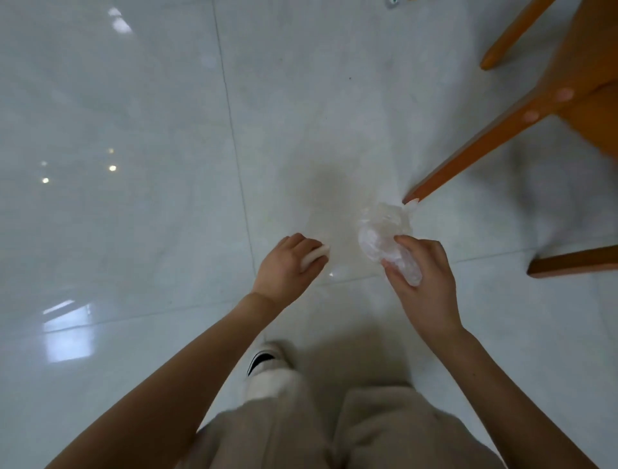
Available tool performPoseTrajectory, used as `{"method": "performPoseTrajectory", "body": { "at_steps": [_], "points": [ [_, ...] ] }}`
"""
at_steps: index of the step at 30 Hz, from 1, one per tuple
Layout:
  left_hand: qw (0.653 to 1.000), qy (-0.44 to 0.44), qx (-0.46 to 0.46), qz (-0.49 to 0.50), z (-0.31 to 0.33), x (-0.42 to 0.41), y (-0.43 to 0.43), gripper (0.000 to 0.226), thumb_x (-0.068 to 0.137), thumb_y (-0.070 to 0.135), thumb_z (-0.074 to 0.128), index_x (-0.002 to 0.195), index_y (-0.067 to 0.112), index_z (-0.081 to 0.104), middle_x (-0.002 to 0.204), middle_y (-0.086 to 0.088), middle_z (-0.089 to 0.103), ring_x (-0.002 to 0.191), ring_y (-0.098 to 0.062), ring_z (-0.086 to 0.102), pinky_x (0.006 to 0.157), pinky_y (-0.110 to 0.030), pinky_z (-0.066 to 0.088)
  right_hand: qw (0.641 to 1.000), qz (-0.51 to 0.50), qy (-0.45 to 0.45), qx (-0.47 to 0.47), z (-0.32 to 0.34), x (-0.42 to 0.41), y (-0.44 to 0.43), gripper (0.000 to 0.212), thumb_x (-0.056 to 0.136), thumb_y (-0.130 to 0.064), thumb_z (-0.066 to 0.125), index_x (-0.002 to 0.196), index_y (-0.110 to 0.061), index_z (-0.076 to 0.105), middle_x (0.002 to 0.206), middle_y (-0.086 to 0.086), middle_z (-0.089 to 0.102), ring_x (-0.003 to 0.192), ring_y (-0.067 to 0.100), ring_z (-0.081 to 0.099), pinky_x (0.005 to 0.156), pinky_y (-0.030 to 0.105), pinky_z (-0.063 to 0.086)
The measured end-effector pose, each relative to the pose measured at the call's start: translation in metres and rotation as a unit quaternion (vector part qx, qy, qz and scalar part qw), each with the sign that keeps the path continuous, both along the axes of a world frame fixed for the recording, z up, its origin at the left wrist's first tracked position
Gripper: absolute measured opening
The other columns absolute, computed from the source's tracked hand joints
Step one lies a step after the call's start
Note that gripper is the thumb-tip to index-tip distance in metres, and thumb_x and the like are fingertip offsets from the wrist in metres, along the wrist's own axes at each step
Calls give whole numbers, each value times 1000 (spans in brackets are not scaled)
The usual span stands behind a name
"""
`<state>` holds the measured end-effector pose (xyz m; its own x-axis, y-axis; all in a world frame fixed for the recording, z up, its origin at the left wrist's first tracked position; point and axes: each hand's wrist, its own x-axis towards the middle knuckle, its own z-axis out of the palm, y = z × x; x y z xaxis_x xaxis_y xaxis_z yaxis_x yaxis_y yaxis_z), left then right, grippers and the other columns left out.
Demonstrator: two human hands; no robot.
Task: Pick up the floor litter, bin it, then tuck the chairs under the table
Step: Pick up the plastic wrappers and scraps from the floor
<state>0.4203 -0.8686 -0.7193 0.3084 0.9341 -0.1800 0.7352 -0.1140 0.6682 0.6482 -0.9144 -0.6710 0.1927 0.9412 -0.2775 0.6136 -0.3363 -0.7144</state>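
Presently, view is straight down at a pale glossy floor (133, 100); landmark is the wooden chair (582, 100) at the right edge. Its front leg (468, 157) slants down and left, with the foot on the tile. A crumpled clear plastic (384, 234) piece is held just below-left of that foot, its top edge overlapping the foot in this view; contact cannot be told. Right hand (424, 281): fingers and thumb curled round the lower end of the plastic, gripping it, most of the wad sticking out above the fingers. Left hand (287, 264): further left of the chair, well apart from the foot, fingers curled over a small white scrap (316, 256) whose end shows past the knuckles. Another chair leg (575, 264) lies low at the right, just right of the right hand. Left of the chair a broad run of tile carries light reflections, crossed by a grout line (234, 140). A small object (392, 3) lies on the floor at the top edge, left of the chair; any print is too small to read. Below the hands are a shoe (264, 358) with a dark stripe and beige trousers (368, 432).
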Motion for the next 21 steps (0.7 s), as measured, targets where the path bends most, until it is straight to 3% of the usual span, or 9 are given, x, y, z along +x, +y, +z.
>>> {"method": "performPoseTrajectory", "body": {
  "at_steps": [4, 8, 15, 21],
  "points": [
    [999, -13, -15, 46, 132, -17, -9, 14, 89, 26, 65, 100, 19, 70, 93, 5, 61, 89, -15, 57, 74, -27, 47, 999, -1, 21, 25, 127, -15, -9, 38, 89, -18, 70, 125, -21, 58, 113, -6, 48, 95, -2, 50, 84, -2, 35],
    [999, -16, -2, 42, 280, -30, -15, 25, 88, 38, 55, 98, 20, 70, 91, 7, 60, 88, -13, 56, 74, -27, 48, 998, 3, 33, 61, 265, -34, -12, 39, 88, -16, 71, 124, -21, 58, 114, -5, 49, 100, 2, 52, 87, 4, 38],
    [992, -27, 92, 76, 541, -44, -25, 7, 86, 16, 70, 93, 14, 71, 87, 2, 59, 82, -15, 57, 71, -16, 40, 992, 15, 47, 119, 510, -53, -17, 35, 90, -22, 68, 124, -24, 57, 111, -7, 49, 104, -1, 51, 87, 9, 42],
    [984, -30, 142, 101, 703, -52, -55, 9, 90, 28, 66, 95, 22, 70, 90, 9, 57, 88, -8, 53, 72, -11, 35, 976, 30, 58, 206, 665, -53, -38, 35, 90, -23, 70, 124, -20, 59, 110, -6, 50, 102, -6, 51, 87, 9, 41]
  ]
}}
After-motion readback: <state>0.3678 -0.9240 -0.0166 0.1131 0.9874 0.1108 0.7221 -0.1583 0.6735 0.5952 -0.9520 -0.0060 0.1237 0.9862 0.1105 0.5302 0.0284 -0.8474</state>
